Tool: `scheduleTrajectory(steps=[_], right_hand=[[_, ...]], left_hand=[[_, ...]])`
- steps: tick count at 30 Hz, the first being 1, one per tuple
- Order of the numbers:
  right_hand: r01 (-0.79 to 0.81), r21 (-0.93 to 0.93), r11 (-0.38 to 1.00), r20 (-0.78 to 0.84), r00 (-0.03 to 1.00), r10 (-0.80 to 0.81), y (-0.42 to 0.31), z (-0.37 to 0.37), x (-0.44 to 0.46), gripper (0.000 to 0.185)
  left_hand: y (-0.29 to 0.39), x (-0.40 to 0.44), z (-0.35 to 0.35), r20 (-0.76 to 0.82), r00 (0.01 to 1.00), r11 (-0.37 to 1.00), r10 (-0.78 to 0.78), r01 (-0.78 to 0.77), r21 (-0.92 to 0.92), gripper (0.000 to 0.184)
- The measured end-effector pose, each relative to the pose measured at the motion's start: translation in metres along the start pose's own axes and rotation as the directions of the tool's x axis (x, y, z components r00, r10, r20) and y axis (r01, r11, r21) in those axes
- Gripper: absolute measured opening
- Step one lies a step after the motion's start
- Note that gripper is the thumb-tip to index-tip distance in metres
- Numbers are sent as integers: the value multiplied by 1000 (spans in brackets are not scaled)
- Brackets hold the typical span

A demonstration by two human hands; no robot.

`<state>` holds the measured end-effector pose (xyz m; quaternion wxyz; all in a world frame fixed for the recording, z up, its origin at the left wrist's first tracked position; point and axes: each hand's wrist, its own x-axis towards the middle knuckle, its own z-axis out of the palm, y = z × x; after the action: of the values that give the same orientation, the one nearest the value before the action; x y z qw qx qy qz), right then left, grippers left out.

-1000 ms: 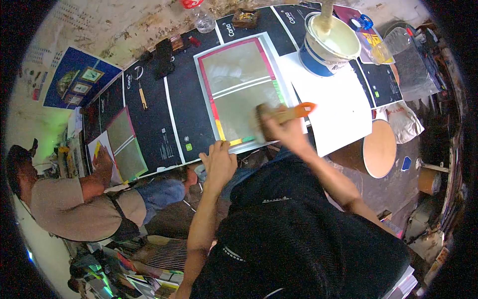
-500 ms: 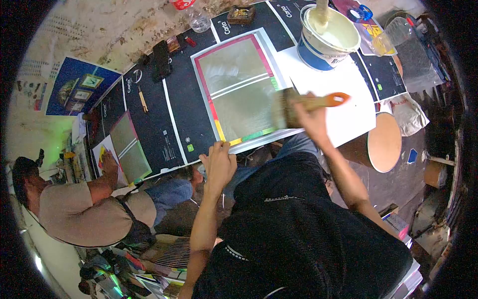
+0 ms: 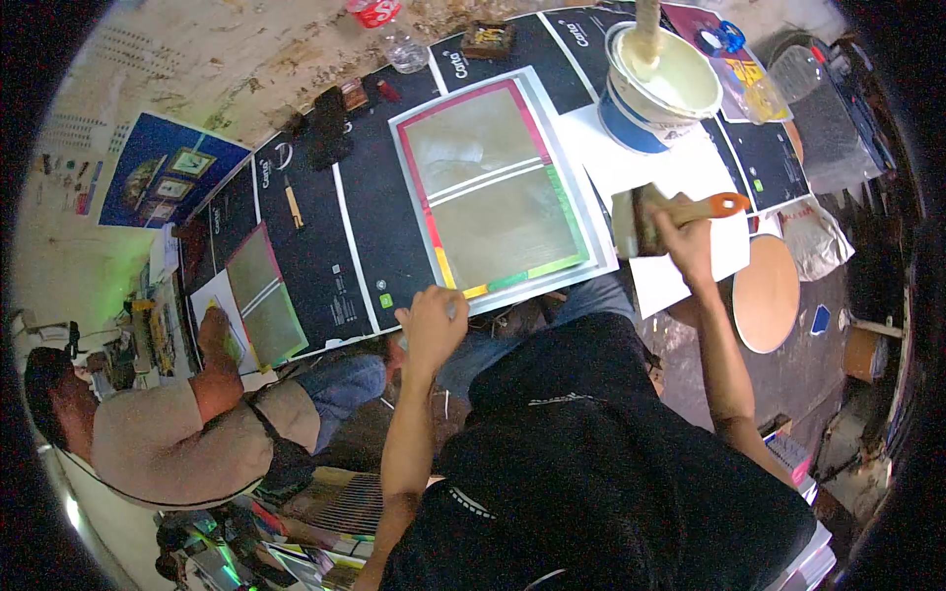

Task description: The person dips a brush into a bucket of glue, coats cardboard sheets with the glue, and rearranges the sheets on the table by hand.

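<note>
My right hand (image 3: 687, 246) is closed around the wide orange-handled brush (image 3: 709, 207), its bristles over the white sheet (image 3: 690, 169), just right of the colour-bordered grey sheet (image 3: 507, 222). My left hand (image 3: 434, 327), fingers bent, is at the grey sheet's near left corner; I cannot tell whether it pinches the edge. The bucket (image 3: 636, 123) stands beyond the brush on the worktop (image 3: 365, 227).

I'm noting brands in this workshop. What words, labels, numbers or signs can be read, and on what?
"Carta", as best I can read it: repeated in white on the black table covering.
Too blurred or small: lettering on the bucket, the red bottle label, the bag and the purple-and-yellow sheet; the covering's fine print.
Brush: no readable text.
</note>
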<state>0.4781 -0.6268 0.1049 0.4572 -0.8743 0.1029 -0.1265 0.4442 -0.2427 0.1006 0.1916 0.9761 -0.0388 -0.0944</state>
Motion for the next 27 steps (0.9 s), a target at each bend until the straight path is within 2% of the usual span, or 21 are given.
scheduleTrajectory(steps=[1, 2, 3, 4, 5, 6, 7, 9, 11, 14, 16, 17, 18, 19, 21, 23, 25, 27], right_hand=[[-92, 101, 991, -13, 996, 93, -18, -7, 7, 30], [-149, 181, 972, -10, 988, 153, -41, -1, 14, 32], [2, 231, 973, -50, 999, 10, -39, 21, 29, 32], [25, 234, 972, -17, 1000, -22, -62, 41, 38, 31], [138, 255, 957, -30, 990, -135, -63, 75, 53, 31], [266, 190, 945, -23, 964, -267, -71, 110, 65, 36], [177, 210, 962, 115, 972, -204, -102, 131, 67, 40], [125, 158, 980, 202, 967, -156, -116, 203, 71, 40], [129, 72, 989, 219, 965, -142, -132, 243, 64, 37], [106, 15, 994, 281, 954, -105, -103, 270, 75, 34], [69, -14, 998, 289, 955, -62, -89, 221, 88, 33], [117, -76, 990, 238, 967, -96, -65, 206, 101, 35], [49, -36, 998, 256, 966, -38, -59, 172, 107, 41], [114, -137, 984, 222, 972, -82, -30, 153, 121, 46], [221, -161, 962, 74, 975, -212, -35, 105, 121, 48], [94, -359, 929, 121, 991, -53, -61, 78, 121, 42], [246, -145, 958, 3, 969, -248, -71, 85, 122, 31], [333, 37, 942, -4, 943, -333, -91, 121, 124, 26]], left_hand=[[-1, 9, -7, -1, 1000, 999, -8, 8, -53, 32], [1, 18, -15, -64, 998, 998, 15, -20, -68, 40], [2, 31, -17, -66, 996, 998, 52, -55, -33, 46], [4, 42, -18, -67, 994, 996, 86, -86, 0, 51], [6, 49, -20, -67, 991, 992, 120, -117, 36, 57], [9, 53, -18, -13, 995, 991, 100, -99, 88, 63], [12, 59, -14, 37, 996, 986, 79, -83, 142, 68], [19, 65, -12, 92, 995, 978, 33, -51, 204, 76], [24, 64, -9, 108, 994, 977, -10, -13, 211, 79], [32, 64, -12, 143, 989, 976, -39, 7, 217, 78], [31, 62, -10, 145, 988, 977, -51, 19, 212, 78], [30, 63, -9, 138, 989, 979, -47, 19, 204, 78], [29, 63, -9, 130, 991, 981, -40, 14, 195, 78], [31, 63, -11, 145, 988, 982, -61, 33, 187, 78], [37, 64, -16, 170, 981, 983, -95, 66, 171, 78], [36, 63, -15, 143, 987, 985, -78, 55, 161, 77], [37, 62, -14, 144, 987, 985, -77, 53, 162, 78], [37, 64, -14, 158, 983, 982, -93, 65, 175, 79]])
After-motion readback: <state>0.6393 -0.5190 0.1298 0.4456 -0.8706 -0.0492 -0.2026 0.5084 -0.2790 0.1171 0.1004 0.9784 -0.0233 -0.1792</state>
